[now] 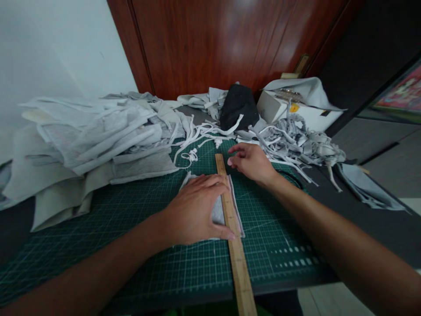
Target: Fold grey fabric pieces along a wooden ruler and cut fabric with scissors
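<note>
A wooden ruler [241,267] runs lengthwise over a small grey fabric piece [217,213], its near end reaching past the table's front edge. My left hand [197,208] lies flat on the fabric, with the fingertips and the outstretched thumb pressing on the ruler. Along the ruler's right side, a narrow pale strip of the fabric [237,210] shows. My right hand [248,162] hovers just right of the ruler's far end, fingers loosely bent and apart from the thumb, with nothing visible in it. Much of the fabric is hidden beneath my left hand.
A green gridded cutting mat [138,259] covers the table. Piled grey fabric [98,136] stands at left. Narrow cut strips [292,140] lie tangled at the back and right. Behind are a black cloth item [239,107], a white box [271,107] and a wooden door [210,44].
</note>
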`<state>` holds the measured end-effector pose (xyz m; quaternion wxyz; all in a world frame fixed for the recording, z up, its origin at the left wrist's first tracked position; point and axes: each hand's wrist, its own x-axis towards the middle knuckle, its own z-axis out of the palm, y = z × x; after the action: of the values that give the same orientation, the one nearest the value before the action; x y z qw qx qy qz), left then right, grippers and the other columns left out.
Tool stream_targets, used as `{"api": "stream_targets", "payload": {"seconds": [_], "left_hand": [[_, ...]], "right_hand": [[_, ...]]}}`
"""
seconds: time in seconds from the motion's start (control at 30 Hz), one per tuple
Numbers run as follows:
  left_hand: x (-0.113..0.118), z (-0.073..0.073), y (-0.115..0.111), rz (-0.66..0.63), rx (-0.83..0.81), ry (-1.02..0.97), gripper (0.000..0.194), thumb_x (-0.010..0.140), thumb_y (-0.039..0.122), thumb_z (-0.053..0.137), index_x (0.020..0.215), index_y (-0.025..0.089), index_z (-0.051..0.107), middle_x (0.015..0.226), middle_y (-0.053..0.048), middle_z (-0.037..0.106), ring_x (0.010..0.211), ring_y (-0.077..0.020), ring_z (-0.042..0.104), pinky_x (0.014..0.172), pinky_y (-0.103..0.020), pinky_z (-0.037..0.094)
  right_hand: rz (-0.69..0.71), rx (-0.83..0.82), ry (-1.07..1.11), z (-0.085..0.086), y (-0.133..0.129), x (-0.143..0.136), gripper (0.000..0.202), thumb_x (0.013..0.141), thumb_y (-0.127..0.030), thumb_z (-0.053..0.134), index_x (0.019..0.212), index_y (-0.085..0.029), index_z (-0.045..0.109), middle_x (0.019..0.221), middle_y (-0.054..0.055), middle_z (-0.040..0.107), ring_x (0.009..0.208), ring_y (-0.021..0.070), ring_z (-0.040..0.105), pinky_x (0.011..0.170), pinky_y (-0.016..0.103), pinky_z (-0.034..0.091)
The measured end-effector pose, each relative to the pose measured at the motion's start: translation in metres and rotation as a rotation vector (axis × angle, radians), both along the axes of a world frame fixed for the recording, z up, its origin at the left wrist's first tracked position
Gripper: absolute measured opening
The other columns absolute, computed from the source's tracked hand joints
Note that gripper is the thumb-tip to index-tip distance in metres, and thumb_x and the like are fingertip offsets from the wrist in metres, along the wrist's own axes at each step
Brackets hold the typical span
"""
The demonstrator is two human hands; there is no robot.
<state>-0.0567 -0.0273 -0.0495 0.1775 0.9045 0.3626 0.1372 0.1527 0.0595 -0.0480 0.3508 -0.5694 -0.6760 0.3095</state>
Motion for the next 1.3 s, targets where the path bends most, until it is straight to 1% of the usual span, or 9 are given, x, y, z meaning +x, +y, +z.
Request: {"api": "stream_targets", "payload": {"seconds": [0.17,0.4,0.6,0.73,0.83,0.93,1.07,1.2,1.3], "left_hand": [[0.0,0.0,0.0,-0.001,-0.003,-0.015,0.081,0.064,0.064,0.093,0.127,0.022,0.064,0.152,-0.008,0.059,0.141,-0.0327,0.053,0.119,-0.048,0.035],[-0.001,-0.002,0.001,-0.001,0.009,-0.023,0.084,0.064,0.067,0.092,0.128,0.022,0.064,0.149,-0.008,0.059,0.137,-0.0335,0.054,0.116,-0.049,0.037],[-0.002,-0.002,0.0,-0.012,0.013,-0.024,0.078,0.066,0.063,0.093,0.127,0.022,0.065,0.149,-0.008,0.059,0.137,-0.0338,0.054,0.117,-0.05,0.038],[-0.004,0.002,0.002,0.005,0.012,-0.037,0.061,0.078,0.054,0.088,0.126,0.023,0.066,0.151,-0.009,0.057,0.138,-0.033,0.056,0.115,-0.048,0.044],[-0.01,0.011,0.007,0.109,0.101,-0.086,0.048,0.088,0.043,0.08,0.129,0.022,0.064,0.152,-0.011,0.056,0.141,-0.0322,0.055,0.118,-0.048,0.044],[-0.023,0.022,0.008,0.316,0.223,-0.043,0.05,0.091,0.044,0.073,0.131,0.018,0.059,0.136,-0.016,0.062,0.125,-0.0354,0.063,0.108,-0.053,0.051],[-0.036,0.029,-0.009,0.491,0.141,0.16,0.052,0.09,0.049,0.069,0.126,0.014,0.054,0.113,-0.017,0.067,0.102,-0.0401,0.069,0.088,-0.058,0.056],[-0.026,0.024,-0.045,0.427,0.151,0.126,0.034,0.09,0.035,0.067,0.119,0.017,0.057,0.118,-0.017,0.065,0.111,-0.0374,0.065,0.094,-0.057,0.055],[-0.01,0.017,-0.068,0.191,0.097,0.078,0.028,0.092,0.028,0.063,0.119,0.019,0.061,0.122,-0.014,0.064,0.114,-0.034,0.062,0.1,-0.055,0.054]], "right_hand": [[0.018,-0.056,0.18,0.003,-0.012,0.006,0.006,0.082,-0.017,0.073,0.087,-0.016,0.071,0.068,0.0,0.068,0.051,0.0111,0.056,0.048,0.024,0.042],[0.165,-0.205,0.382,0.004,-0.024,0.011,0.02,0.08,-0.024,0.08,0.082,-0.019,0.061,0.056,-0.005,0.06,0.046,0.0091,0.052,0.039,0.019,0.037],[0.214,-0.258,0.39,0.002,-0.021,0.016,0.026,0.077,-0.018,0.076,0.092,-0.021,0.055,0.071,0.0,0.071,0.053,0.0117,0.059,0.042,0.02,0.045],[0.144,-0.244,0.263,0.002,-0.02,0.016,0.014,0.076,-0.017,0.062,0.088,-0.02,0.057,0.067,-0.002,0.063,0.048,0.0102,0.051,0.039,0.02,0.036],[0.135,-0.229,0.183,0.005,-0.022,0.015,0.005,0.076,-0.016,0.053,0.076,-0.022,0.053,0.064,-0.002,0.057,0.045,0.0096,0.045,0.038,0.022,0.028],[0.145,-0.177,0.068,0.009,-0.027,0.011,0.014,0.078,-0.015,0.049,0.066,-0.022,0.052,0.057,-0.003,0.049,0.046,0.0108,0.041,0.043,0.026,0.025],[0.179,-0.065,-0.141,0.016,-0.041,-0.001,0.032,0.084,-0.024,0.065,0.054,-0.022,0.052,0.053,-0.002,0.046,0.052,0.0131,0.039,0.05,0.031,0.022],[0.23,-0.037,-0.567,0.018,-0.052,-0.015,0.054,0.086,-0.061,0.076,0.054,-0.024,0.052,0.051,0.0,0.049,0.049,0.0141,0.038,0.051,0.033,0.022],[0.229,-0.062,-0.647,0.016,-0.053,-0.019,0.056,0.086,-0.06,0.078,0.053,-0.024,0.05,0.051,-0.001,0.049,0.048,0.0136,0.039,0.051,0.033,0.025]]}}
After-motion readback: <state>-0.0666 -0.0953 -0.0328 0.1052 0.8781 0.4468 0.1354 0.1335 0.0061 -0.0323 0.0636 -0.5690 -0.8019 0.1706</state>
